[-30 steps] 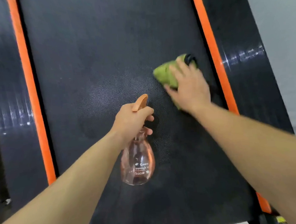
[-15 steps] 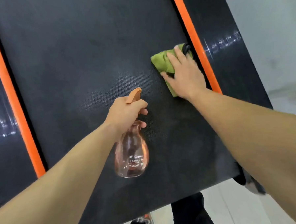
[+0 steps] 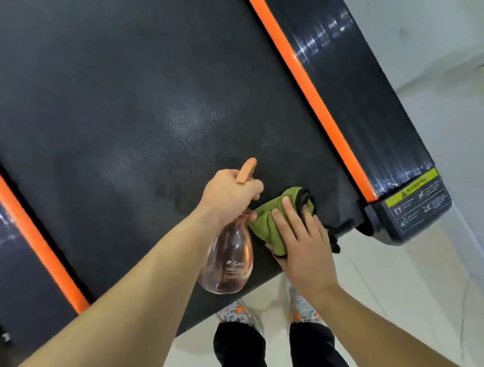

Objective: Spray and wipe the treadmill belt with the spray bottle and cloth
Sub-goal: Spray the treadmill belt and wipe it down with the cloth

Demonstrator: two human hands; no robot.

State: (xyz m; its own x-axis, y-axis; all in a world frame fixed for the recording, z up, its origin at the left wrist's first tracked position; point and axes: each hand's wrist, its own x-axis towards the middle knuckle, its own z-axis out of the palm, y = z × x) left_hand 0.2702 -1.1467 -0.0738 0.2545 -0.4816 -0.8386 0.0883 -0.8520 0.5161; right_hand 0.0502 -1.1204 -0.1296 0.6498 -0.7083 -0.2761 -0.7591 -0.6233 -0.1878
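My arms are bare, no sleeves, watch or rings on my left hand (image 3: 230, 193) or right hand (image 3: 305, 246). At six o'clock I wear black trousers (image 3: 277, 349) and grey trainers (image 3: 302, 309) with orange patches and laces.

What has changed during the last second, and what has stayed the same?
The right hand has drawn the green cloth back along the belt to its near end, next to the spray bottle. Nothing was picked up or released: the left hand keeps its grip on the bottle, and the right stays flat on the cloth.
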